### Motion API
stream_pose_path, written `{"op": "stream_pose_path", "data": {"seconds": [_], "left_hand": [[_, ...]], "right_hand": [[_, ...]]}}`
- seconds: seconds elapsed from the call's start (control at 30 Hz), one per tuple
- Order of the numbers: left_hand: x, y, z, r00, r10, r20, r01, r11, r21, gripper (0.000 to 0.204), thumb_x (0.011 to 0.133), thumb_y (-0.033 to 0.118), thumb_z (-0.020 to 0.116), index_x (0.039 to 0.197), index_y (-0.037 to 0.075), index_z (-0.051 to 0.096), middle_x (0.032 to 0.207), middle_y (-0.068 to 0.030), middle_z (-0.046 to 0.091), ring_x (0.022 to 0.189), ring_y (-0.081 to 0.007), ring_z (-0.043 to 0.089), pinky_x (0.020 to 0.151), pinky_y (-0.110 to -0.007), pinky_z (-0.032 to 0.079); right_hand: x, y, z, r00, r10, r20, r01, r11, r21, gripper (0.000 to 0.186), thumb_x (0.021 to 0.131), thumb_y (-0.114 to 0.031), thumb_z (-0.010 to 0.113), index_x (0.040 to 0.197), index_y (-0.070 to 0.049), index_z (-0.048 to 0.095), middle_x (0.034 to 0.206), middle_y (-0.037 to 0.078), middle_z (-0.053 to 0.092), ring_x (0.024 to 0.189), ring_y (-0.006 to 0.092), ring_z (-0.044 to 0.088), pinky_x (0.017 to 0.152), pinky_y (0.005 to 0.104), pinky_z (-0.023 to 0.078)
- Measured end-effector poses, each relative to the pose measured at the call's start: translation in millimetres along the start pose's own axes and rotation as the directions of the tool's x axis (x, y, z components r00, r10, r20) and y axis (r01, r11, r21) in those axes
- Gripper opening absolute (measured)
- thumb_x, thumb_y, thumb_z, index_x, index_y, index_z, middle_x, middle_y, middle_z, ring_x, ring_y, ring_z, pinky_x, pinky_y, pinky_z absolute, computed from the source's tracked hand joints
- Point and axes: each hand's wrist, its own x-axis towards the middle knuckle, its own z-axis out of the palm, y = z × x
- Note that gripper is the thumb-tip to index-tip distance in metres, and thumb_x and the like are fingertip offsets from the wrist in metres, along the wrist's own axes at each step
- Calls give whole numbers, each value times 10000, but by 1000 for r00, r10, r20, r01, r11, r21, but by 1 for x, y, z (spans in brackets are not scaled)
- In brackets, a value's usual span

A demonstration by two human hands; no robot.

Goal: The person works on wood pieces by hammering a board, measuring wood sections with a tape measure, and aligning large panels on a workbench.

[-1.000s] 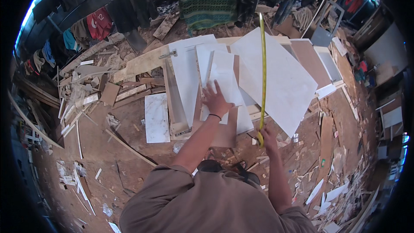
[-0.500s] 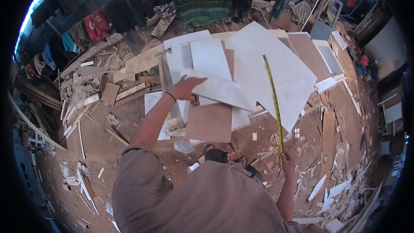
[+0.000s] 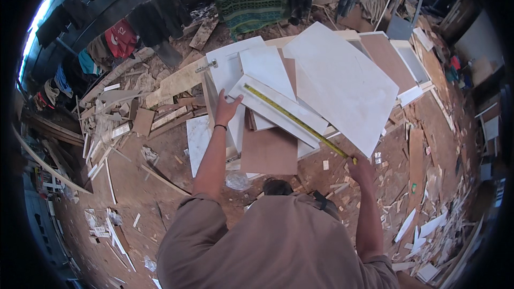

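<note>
My left hand grips the left end of a narrow white board, its fingers closed on the edge. The board sits diagonally over a white panel and a brown board. My right hand holds the near end of an extended yellow tape measure, which runs along the narrow board to near my left hand. A large white panel is just right of the tape. A metal hinge shows on a wooden piece at the pile's left.
A pale plank and heaped offcuts stand left of the pile. A loose brown plank and scraps cover the floor at right. Clothes and a green cloth hang behind. A grey frame leans at the back right.
Over the last second my left hand has turned the narrow board diagonally and holds its left end. My right hand has brought the tape down from pointing upright to lying along that board.
</note>
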Motion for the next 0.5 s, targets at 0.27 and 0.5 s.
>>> {"op": "stream_pose_path", "data": {"seconds": [0.27,0.5], "left_hand": [[-14,26,10,987,-72,144,113,947,-300,977,731,138,806,1492,68,196,944,-120,649,783,-171,641,658,-291,536],[-6,16,5,972,-59,229,142,919,-368,794,765,64,754,1451,91,355,881,-77,665,706,-126,627,577,-249,536]], "right_hand": [[18,-25,21,995,-93,-19,92,994,-62,310,861,-376,554,1040,-159,685,977,158,684,949,358,641,822,473,497],[20,-14,33,993,-116,-20,115,992,-44,313,879,-385,541,1051,-152,660,1000,141,674,970,354,631,810,481,495]]}}
